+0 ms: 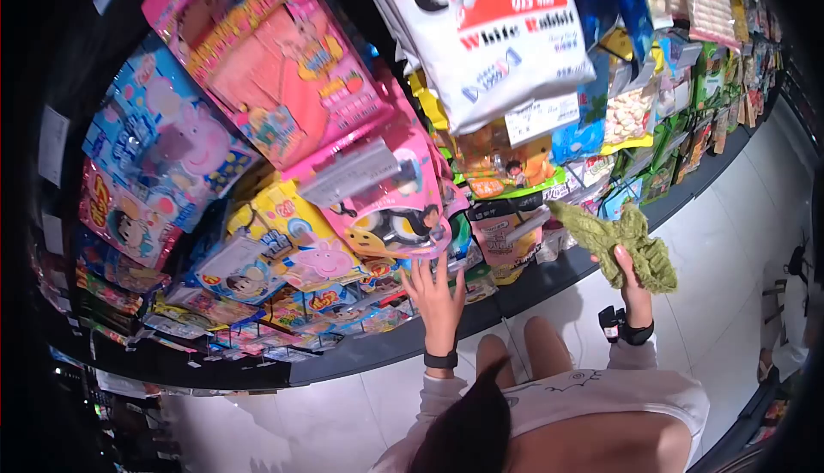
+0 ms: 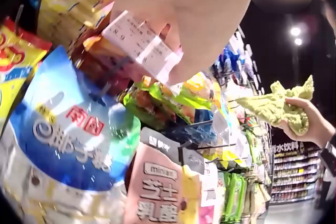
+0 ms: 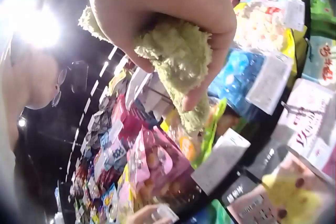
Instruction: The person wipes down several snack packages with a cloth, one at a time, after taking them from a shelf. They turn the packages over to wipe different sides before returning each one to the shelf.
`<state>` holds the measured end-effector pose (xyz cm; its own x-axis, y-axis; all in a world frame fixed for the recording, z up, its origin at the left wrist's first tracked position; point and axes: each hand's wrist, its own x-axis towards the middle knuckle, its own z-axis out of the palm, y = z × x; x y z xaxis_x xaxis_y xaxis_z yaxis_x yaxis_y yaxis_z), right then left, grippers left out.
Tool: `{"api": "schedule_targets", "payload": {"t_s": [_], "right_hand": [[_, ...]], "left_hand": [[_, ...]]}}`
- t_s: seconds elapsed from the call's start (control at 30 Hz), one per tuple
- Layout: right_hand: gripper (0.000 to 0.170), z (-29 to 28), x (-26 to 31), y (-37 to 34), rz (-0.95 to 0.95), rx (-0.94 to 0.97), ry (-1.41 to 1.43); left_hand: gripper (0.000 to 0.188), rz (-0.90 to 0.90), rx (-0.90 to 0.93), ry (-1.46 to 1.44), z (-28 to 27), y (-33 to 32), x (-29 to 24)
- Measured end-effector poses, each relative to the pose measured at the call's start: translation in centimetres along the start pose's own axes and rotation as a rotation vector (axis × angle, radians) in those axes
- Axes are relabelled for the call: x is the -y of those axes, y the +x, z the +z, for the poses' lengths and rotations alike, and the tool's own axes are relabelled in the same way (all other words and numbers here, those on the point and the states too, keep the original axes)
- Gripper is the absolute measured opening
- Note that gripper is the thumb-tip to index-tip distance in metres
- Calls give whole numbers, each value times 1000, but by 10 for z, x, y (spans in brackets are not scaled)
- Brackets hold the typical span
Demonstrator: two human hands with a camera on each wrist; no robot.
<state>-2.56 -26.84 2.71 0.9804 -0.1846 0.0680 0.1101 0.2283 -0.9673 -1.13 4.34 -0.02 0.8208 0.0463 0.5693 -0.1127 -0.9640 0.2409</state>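
Note:
My left hand reaches up to the rack with its fingers spread, fingertips right at the lower edge of a pink candy bag. In the left wrist view this hand is close up and overlaps a white price label. My right hand grips a fluffy green cloth-like thing, held out to the right in front of the shelves. In the right wrist view, fingers and thumb curl around the green fluffy thing, which bulges out between them.
A large White Rabbit candy bag hangs at the top of the rack. Pink and blue candy bags, including a blue Peppa Pig bag, hang to the left. Price tags stick out on hooks. A dark shelf edge borders the tiled floor.

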Motion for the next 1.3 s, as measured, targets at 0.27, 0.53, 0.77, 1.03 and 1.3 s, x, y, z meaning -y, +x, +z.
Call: {"api": "schedule_targets", "payload": {"t_s": [0.27,0.53,0.77,1.03,1.3], "right_hand": [[34,15,113,-5,140,-80,210],[36,16,200,-45,350,-59,195],[36,0,226,-96,327,-246,136],[39,-78,269,-118,363,-119,-115],[36,-167,327,-97,332,158,-282]], "left_hand": [[37,-113,112,-333,-110,13,-52],[31,-116,77,-680,-199,65,-121],[26,-78,118,-791,-253,70,-131],[15,-457,-154,-849,-287,41,-153],[14,-767,-236,-919,-286,-44,-255]]}}
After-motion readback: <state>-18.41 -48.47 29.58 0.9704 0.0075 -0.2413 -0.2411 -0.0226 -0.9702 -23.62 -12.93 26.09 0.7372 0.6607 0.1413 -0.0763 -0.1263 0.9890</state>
